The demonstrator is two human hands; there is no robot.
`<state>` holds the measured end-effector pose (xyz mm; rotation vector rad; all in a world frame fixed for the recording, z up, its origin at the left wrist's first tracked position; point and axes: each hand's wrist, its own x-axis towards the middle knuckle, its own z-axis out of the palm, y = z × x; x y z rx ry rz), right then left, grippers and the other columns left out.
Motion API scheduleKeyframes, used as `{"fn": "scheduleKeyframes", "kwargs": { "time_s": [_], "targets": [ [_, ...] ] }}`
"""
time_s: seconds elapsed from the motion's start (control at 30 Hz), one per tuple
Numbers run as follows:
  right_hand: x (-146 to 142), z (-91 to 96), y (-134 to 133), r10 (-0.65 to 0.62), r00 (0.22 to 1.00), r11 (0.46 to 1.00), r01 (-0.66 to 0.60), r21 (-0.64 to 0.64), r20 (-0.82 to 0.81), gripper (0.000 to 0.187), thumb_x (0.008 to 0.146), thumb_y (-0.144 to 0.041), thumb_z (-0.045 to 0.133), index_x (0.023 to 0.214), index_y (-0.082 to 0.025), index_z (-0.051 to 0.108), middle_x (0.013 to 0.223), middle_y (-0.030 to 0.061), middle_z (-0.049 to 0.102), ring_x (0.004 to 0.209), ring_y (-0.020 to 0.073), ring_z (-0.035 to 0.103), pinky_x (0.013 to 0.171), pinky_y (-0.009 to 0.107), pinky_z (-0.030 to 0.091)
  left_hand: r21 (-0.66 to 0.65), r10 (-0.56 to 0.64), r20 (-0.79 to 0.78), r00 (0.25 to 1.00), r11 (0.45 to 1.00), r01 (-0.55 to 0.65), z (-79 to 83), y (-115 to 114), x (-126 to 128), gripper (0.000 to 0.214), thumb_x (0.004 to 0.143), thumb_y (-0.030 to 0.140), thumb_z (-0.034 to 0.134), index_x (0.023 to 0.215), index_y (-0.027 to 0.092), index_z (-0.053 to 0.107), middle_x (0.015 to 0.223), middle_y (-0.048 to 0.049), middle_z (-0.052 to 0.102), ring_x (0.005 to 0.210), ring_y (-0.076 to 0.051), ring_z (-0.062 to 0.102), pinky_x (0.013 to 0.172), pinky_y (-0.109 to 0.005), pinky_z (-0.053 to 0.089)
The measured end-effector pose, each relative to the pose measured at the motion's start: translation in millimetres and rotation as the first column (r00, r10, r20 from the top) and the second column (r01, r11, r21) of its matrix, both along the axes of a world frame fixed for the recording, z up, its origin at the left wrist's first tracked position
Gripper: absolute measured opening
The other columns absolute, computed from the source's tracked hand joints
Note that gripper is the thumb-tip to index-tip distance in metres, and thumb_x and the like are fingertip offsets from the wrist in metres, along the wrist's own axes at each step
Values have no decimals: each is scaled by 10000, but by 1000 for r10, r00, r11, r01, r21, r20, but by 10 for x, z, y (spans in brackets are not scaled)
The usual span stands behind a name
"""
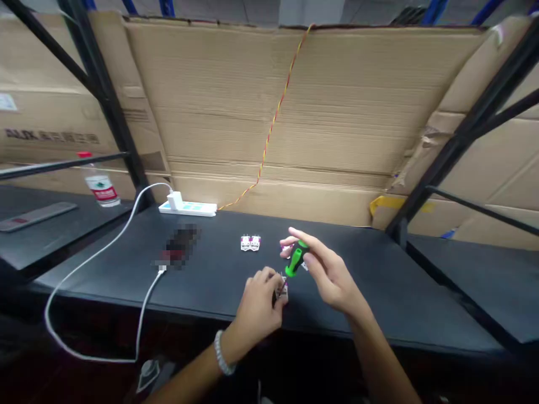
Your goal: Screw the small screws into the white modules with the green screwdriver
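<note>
Two hands are recorded close to the front edge of the black counter (400, 292), with bare surface to their right as far as the slanted frame post (442, 163) and a white cable (105, 245) lying to the left. The left hand (259, 300) is closed on a small white part (282, 290) held low over the counter; the right hand (326, 272) is gripped about a green-handled screwdriver (296, 260), its tip angled down toward that part.
</note>
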<state>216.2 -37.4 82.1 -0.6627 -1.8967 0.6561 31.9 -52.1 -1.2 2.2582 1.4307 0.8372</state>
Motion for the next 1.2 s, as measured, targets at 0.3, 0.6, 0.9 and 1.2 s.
{"fn": "scheduleKeyframes", "kwargs": {
  "time_s": [0.3, 0.6, 0.9, 1.2],
  "targets": [
    [-11, 83, 2, -257, 966, 936, 241, 259, 31, 320, 931, -297, 752, 1249, -272, 752, 1007, 54, 732, 860, 202, 695, 779, 345, 595, -65, -170, 147, 974, 981, 181, 78, 80, -195, 309, 821, 1, 642, 1000, 248, 687, 1157, -47, 657, 1077, -240, 652, 1016, -364, 512],
    [3, 57, -31, -295, 955, 942, 287, 172, 22, 258, 940, -297, 746, 1193, -247, 727, 1024, 55, 776, 856, 202, 736, 782, 331, 611, -89, -199, 239, 950, 970, 226, 75, 138, -239, 250, 831, 15, 650, 921, 239, 715, 1102, -39, 668, 1046, -220, 668, 1013, -343, 523],
    [108, -8, 16, -516, 836, 841, 536, 74, -188, 330, 893, -386, 802, 1179, -225, 767, 902, 32, 762, 733, 177, 713, 668, 304, 597, -85, -208, 231, 950, 969, 233, 76, 147, -241, 226, 836, 32, 665, 950, 225, 697, 1119, -47, 648, 1051, -227, 659, 1016, -355, 516],
    [1024, -270, 163, -586, 483, 774, 572, -273, -650, 449, 810, -521, 861, 1092, -182, 778, 836, 12, 741, 554, 110, 675, 489, 225, 564, -123, -218, 211, 953, 961, 247, 120, 265, -354, 334, 831, 90, 696, 1122, 247, 650, 1197, -46, 681, 1131, -241, 647, 999, -360, 532]
  ]
}}
